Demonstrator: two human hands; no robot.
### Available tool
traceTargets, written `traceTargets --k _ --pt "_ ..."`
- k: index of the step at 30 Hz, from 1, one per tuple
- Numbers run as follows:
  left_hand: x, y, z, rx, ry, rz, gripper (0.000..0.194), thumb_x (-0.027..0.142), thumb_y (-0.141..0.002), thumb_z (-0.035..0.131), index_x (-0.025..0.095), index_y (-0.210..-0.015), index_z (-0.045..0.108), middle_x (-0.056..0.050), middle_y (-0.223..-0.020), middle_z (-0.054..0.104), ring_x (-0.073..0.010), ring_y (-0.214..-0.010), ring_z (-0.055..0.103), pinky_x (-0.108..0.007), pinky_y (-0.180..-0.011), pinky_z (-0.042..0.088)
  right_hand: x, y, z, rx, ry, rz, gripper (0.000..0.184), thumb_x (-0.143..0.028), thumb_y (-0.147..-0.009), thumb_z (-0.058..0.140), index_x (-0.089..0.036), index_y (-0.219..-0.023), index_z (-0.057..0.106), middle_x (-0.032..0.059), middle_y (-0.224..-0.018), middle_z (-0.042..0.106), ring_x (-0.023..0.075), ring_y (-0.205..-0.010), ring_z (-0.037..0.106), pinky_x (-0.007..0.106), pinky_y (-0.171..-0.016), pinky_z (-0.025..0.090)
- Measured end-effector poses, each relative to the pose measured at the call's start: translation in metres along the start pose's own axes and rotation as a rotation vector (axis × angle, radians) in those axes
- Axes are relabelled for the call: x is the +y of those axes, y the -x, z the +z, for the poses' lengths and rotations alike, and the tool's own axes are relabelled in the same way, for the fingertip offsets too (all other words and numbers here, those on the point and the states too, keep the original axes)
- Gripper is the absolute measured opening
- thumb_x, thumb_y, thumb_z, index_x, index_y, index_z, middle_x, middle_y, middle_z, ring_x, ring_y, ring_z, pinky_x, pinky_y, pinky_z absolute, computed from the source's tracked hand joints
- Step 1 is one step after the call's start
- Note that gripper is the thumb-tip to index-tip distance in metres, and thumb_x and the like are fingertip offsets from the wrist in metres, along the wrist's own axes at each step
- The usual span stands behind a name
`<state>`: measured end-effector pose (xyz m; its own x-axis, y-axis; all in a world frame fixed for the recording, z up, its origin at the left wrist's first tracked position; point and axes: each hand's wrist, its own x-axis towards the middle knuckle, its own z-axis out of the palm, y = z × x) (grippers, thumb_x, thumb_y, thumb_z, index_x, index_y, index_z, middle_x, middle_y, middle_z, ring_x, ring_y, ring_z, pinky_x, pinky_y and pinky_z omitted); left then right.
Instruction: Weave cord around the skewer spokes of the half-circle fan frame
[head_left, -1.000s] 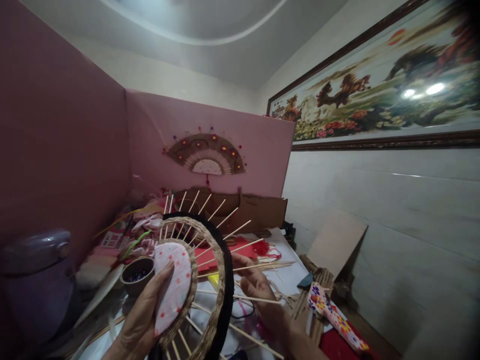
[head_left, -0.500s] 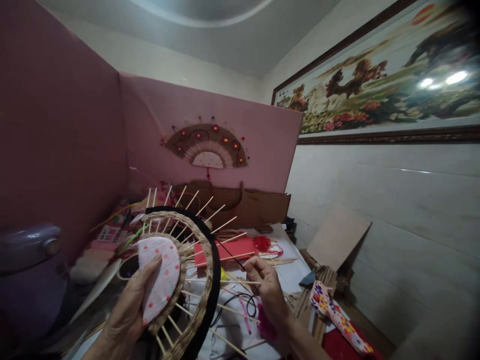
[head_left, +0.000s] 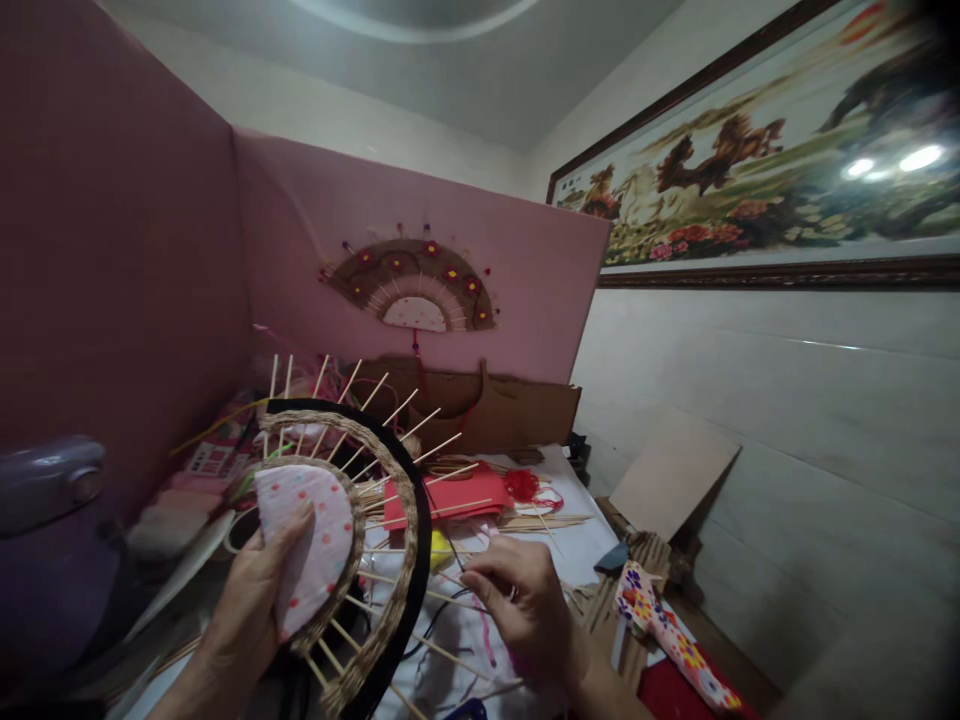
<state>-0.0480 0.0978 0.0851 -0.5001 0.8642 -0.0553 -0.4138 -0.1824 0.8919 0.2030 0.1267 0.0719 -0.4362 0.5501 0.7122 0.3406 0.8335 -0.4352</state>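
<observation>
In the lower left of the frame the left hand (head_left: 251, 600) grips the woven fan (head_left: 337, 540) upright, while the right hand (head_left: 525, 610), just right of it, pinches one stick (head_left: 450, 600) lying across.

Home craft corner, not shop. Pink partition boards (head_left: 450, 250) fence off cluttered worktable (head_left: 577, 555); finished fan (head_left: 411, 288) pinned up as sample. Sticks (head_left: 540, 522), red thread (head_left: 523, 486), cardboard scraps (head_left: 495, 410) strewn about. Framed horse picture (head_left: 757, 170) on tiled wall (head_left: 787, 400) says living room.
</observation>
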Motion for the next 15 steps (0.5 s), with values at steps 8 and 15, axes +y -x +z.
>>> traceTargets --k 8,15 --pt "-0.001 -0.001 -0.003 0.005 0.088 -0.052 0.013 0.013 -0.077 0.054 0.014 -0.086 0.063 -0.005 -0.057 0.068 -0.0192 -0.044 0.064 -0.029 -0.043 0.054 -0.01 -0.001 -0.004 0.011 0.023 -0.059 0.011 -0.016 -0.079 0.052 -0.016 -0.078 0.063 -0.0005 -0.056 0.051 0.0109 -0.052 0.045 0.025 -0.056 0.033" --pt "0.01 -0.001 0.0 0.014 0.247 -0.172 0.015 0.014 -0.083 0.046 0.012 -0.083 0.062 -0.006 -0.058 0.07 -0.0195 -0.045 0.064 -0.033 -0.046 0.056 0.007 -0.005 -0.006 0.052 -0.389 0.25 0.017 -0.027 -0.08 0.055 -0.015 -0.075 0.066 0.0007 -0.059 0.055 0.0108 -0.054 0.046 0.022 -0.05 0.034"
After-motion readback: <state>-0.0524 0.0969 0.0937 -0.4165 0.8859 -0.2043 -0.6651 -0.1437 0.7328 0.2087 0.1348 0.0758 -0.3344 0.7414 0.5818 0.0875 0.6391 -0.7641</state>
